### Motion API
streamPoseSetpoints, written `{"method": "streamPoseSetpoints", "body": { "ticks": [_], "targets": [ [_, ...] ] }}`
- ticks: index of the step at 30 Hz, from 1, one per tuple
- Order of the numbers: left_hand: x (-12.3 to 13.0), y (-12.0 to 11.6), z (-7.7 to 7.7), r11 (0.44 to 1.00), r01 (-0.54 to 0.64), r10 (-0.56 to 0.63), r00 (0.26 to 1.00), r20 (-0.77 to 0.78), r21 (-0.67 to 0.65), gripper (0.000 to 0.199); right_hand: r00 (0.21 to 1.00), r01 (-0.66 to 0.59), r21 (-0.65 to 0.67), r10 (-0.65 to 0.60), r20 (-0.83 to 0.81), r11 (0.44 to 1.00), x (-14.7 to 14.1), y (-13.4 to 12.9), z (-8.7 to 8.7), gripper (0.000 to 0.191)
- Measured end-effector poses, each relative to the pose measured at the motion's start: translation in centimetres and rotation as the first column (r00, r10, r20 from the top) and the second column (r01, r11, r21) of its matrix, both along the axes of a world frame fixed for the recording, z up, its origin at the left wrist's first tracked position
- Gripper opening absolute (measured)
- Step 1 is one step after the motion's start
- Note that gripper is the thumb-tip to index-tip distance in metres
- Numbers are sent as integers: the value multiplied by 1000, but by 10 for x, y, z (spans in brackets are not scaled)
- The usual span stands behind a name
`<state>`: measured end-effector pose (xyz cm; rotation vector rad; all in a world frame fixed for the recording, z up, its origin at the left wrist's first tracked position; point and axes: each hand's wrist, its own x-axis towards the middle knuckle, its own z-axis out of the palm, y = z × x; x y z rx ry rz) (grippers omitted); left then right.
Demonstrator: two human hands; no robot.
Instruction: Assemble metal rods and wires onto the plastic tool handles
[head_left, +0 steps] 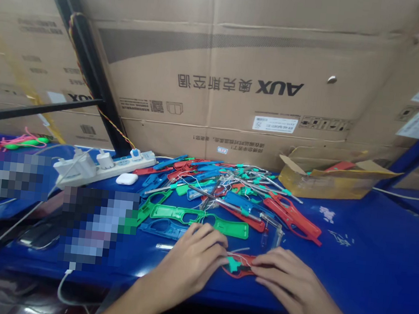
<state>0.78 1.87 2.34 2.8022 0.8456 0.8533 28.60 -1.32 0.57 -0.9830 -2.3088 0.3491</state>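
Observation:
Near the front edge of the blue table (332, 270), a red plastic casing (236, 273) lies between my hands, with a teal piece (233, 264) and thin white wires on it. My left hand (201, 256) has its fingers closed on the casing's left end. From the right, my right hand (287, 272) pinches the casing's other end. Just beyond my hands lie green casing halves (232, 227), a blue casing (162, 228) and a red casing (293, 218). A metal tube (164, 246) shows left of my left hand.
A pile of casings and metal rods (211, 177) spreads at the back. An open cardboard box (326, 184) stands back right. A power strip (107, 168), white earbud case (127, 179) and cables are on the left. Large cardboard (220, 58) rises behind the table.

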Motion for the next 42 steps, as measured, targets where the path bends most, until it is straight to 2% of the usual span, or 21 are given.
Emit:
{"method": "streamPoseSetpoints", "body": {
  "ticks": [10,22,28,33,42],
  "targets": [
    [4,4,-5,996,-25,25,1000,5,88,19,999,-21,-63,19,-37,998,-3,-1,2,24],
    [6,8,-6,997,-68,69,997,40,-34,23,998,-69,-119,67,-18,991,-4,1,5,24],
    [8,8,-9,996,-77,74,995,61,44,23,998,-69,-95,68,-13,993,-5,2,6,24],
    [8,8,-10,992,-116,113,991,74,47,24,997,-80,-102,81,1,992,-5,2,7,25],
    [9,6,-7,987,-75,68,996,52,145,19,997,-83,-93,83,2,992,-6,2,7,23]
  ]
}}
